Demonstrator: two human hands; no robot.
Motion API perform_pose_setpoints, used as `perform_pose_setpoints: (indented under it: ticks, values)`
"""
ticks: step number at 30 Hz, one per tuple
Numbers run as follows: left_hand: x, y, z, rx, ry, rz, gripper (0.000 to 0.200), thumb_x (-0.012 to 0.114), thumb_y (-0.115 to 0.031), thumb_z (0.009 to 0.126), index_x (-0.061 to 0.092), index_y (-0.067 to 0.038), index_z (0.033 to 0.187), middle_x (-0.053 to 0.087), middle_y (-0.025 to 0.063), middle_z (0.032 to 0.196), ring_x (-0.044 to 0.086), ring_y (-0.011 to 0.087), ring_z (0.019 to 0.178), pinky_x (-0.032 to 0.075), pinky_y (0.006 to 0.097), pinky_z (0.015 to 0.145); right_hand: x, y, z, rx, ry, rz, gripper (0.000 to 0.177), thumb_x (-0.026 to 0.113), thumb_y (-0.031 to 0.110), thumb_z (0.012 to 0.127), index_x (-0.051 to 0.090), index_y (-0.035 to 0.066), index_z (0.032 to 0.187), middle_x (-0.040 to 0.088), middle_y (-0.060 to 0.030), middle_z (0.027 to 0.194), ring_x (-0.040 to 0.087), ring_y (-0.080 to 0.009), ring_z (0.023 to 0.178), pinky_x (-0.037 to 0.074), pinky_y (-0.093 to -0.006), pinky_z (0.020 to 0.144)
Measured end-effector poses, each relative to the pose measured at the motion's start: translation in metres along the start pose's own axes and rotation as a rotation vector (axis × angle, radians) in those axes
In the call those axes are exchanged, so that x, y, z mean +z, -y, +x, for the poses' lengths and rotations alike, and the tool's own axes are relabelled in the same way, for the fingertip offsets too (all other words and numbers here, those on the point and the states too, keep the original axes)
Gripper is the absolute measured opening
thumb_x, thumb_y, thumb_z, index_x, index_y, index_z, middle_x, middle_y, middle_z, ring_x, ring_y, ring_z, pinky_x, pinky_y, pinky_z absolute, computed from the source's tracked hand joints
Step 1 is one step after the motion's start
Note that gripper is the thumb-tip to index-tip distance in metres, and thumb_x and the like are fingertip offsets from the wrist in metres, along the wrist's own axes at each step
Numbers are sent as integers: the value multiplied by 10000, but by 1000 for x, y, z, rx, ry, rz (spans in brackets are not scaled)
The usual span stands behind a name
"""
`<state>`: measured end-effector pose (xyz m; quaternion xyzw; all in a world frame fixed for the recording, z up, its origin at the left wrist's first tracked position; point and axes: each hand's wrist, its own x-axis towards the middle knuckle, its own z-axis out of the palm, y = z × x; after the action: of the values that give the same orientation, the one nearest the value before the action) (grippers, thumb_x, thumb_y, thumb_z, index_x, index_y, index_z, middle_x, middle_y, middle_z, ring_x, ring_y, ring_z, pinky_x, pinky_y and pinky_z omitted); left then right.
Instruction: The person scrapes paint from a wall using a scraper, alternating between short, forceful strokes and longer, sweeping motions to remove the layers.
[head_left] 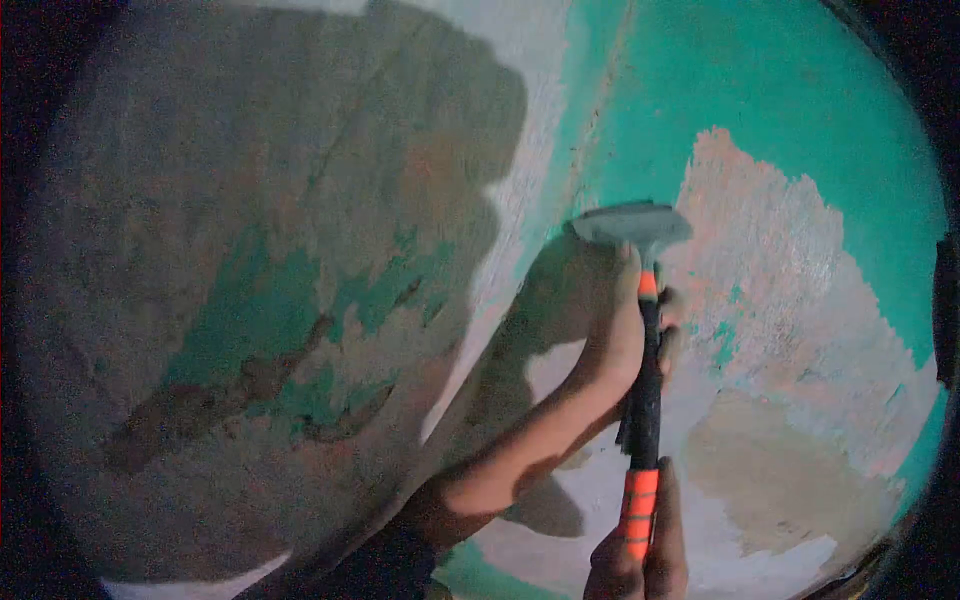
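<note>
A long-handled scraper [646, 400], black with orange bands, stands nearly upright against a wall. Its wide grey blade [630, 225] lies at the lower border of the green paint [780, 90]. My left hand [627, 325] is closed around the upper handle, just under the blade, with the thumb pointing up. Lower down, my right hand [668, 560] grips the orange end of the handle, near the bottom of the view. Right of the blade spreads a bare, pinkish-white patch [770, 230] with ragged edges.
A large shadow covers the left wall surface [270, 180], where irregular green paint remnants [250, 310] show. A thin line runs down through the green paint near the top. A beige patch [780, 465] lies at lower right. The view's rim is dark.
</note>
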<state>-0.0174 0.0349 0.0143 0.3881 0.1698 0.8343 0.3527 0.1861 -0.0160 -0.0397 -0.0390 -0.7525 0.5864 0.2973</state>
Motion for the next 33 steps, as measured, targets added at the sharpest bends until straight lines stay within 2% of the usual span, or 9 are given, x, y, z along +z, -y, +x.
perform_pose_setpoints:
  ticks: [7,10,15,18,21,25,27,31,33]
  values:
    - [8,-2,-6,-8,-120,-93,644,261,-744,808,353,-141,602,357,-10,471,384,162,305,292,319,294,0,-6,-7,33,-41,19,685,483,326,919,116,76,1441,426,44,744,354,-30,532,269,-173,466]
    - [4,1,-8,-12,-51,-6,623,284,-739,809,369,-140,660,386,-13,505,372,150,305,291,309,292,7,-8,-7,17,-64,48,670,481,299,920,120,79,1440,426,46,744,352,-29,533,265,-169,464]
    - [3,4,-9,-55,-93,-64,601,333,-737,797,392,-141,740,401,-24,532,373,136,314,293,287,293,3,-4,-2,-19,-27,-12,647,464,269,927,122,69,1438,416,40,730,336,-30,523,262,-173,461]
    - [8,-1,-9,16,-93,-33,591,338,-731,800,398,-143,778,412,-22,553,380,138,317,299,289,292,4,-7,-8,-30,-25,-38,636,452,262,932,119,62,1436,408,37,712,328,-30,514,259,-178,453]
    - [1,5,1,-145,-82,-155,579,338,-726,805,391,-150,798,408,-18,554,386,142,320,298,299,285,2,-7,2,-116,11,-5,629,441,269,935,116,81,1440,403,42,688,330,-26,499,253,-181,442]
    - [0,10,5,-149,-54,-192,579,330,-723,810,364,-146,781,406,-16,556,384,141,319,299,309,281,4,-6,-9,-7,-26,-8,634,445,275,934,114,88,1441,402,44,689,329,-26,499,254,-180,446]
    - [18,-7,-2,18,-73,-126,583,324,-729,807,358,-148,766,396,-11,544,377,146,313,298,307,282,3,0,-4,-9,-29,2,636,446,278,934,112,91,1442,401,45,690,329,-26,499,255,-179,448]
    - [4,8,-20,-10,49,-31,582,326,-731,806,376,-152,781,402,-19,549,383,137,321,311,306,292,8,-2,-11,27,-47,20,640,449,283,932,113,95,1444,399,47,690,329,-26,500,257,-178,452]
    - [5,7,-12,-27,-41,-107,587,327,-730,806,387,-146,786,402,-20,547,393,138,325,316,307,295,9,-4,-16,23,-95,51,650,462,298,925,128,88,1442,409,45,707,329,-26,503,261,-178,455]
